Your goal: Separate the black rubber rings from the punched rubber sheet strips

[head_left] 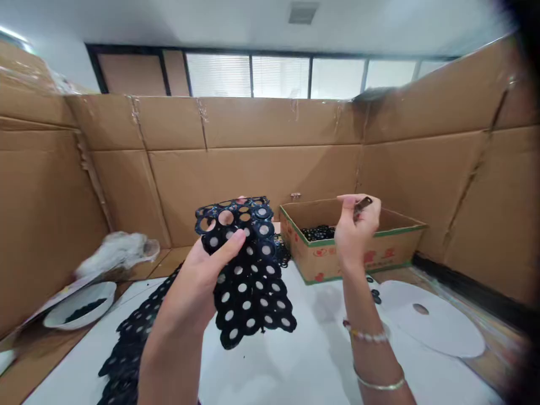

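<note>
In the head view, your left hand (206,270) holds up a black sheet (248,275) full of round holes, over the middle of the table (312,349). Your left thumb presses on its front and the other fingers go behind, so they pinch it. Your right hand (355,225) is well apart, to the right, its fingers curled around a small dark stick (363,205); you cannot tell what its hidden end is like.

The sheet looks light and thin, and it probably bends easily. It does not look very slippery. The far, top edge has skinny rings with big open holes, so it may tear or snag there. The middle has more black stuff, so that seems the best place to hold it, gently. A box (320,261) with more black pieces stands far right.
</note>
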Tool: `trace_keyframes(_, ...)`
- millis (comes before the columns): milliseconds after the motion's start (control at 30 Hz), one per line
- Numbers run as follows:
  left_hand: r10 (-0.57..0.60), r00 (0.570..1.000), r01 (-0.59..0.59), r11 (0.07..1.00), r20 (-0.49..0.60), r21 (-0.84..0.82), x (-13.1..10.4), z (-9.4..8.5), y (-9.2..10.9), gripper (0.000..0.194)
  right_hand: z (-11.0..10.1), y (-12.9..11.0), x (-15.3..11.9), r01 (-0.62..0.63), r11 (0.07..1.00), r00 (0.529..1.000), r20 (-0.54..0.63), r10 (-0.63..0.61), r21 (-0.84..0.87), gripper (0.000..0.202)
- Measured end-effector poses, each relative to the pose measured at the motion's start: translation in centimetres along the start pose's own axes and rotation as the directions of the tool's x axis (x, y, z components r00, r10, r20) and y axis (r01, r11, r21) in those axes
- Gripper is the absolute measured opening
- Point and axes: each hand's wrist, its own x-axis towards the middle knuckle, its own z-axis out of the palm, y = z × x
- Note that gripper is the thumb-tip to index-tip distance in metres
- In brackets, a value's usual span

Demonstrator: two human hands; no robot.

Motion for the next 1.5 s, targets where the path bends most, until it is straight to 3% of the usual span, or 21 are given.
trace_keyframes(167,0.112,0.993,-0.110,0.993,-0.040,0.037,0.3,0.6,-0.9,0.058,0.3,-4.4,-1.7,-0.004,0.952,0.995,0.095,-0.027,0.306,0.034)
trace_keyframes(367,0.120,0.993,-0.120,0.993,0.000,0.002,0.4,1.1,-1.2,0.074,-1.3,-7.7,-0.5,-0.136,0.829,0.965,0.261,-0.013,0.542,0.039)
trace_keyframes(533,0.096,0.995,-0.097,0.995,-0.019,-0.034,0.4,1.6,-1.3,0.075,-1.6,-9.3,-0.9,-0.085,0.887,0.951,0.303,-0.064,0.454,0.055)
trace_keyframes(667,0.136,0.989,-0.139,0.989,-0.065,-0.044,0.3,1.5,-1.3,0.070,-1.5,-10.2,-2.2,0.041,0.863,0.952,0.243,-0.187,0.503,0.033)
trace_keyframes(733,0.161,0.984,-0.164,0.986,-0.078,-0.037,0.3,1.3,-1.3,0.066,-1.6,-10.5,-2.6,0.109,0.853,0.926,0.261,-0.274,0.510,0.023)
trace_keyframes(867,0.168,0.982,-0.171,0.985,-0.081,-0.035,0.1,0.9,-1.3,0.062,-1.6,-10.7,-3.0,0.155,0.841,0.846,0.370,-0.384,0.518,0.024)
trace_keyframes(967,0.182,0.978,-0.187,0.981,-0.103,-0.045,-0.2,0.9,-1.0,0.061,-1.2,-10.8,-3.0,0.259,0.821,0.802,0.360,-0.476,0.509,0.015)
trace_keyframes(1133,0.126,0.989,-0.131,0.988,-0.071,-0.076,-0.8,1.5,-0.2,0.059,-0.7,-11.0,-3.0,0.318,0.804,0.807,0.302,-0.507,0.502,0.011)
trace_keyframes(1367,0.165,0.982,-0.173,0.981,-0.090,-0.089,-0.9,1.8,0.0,0.070,-0.4,-10.8,-3.4,0.338,0.791,0.815,0.263,-0.517,0.510,0.013)
trace_keyframes(1500,0.212,0.971,-0.220,0.973,-0.108,-0.072,-0.7,1.7,-0.3,0.074,0.2,-10.4,-3.8,0.495,0.791,0.776,0.227,-0.589,0.359,0.012)
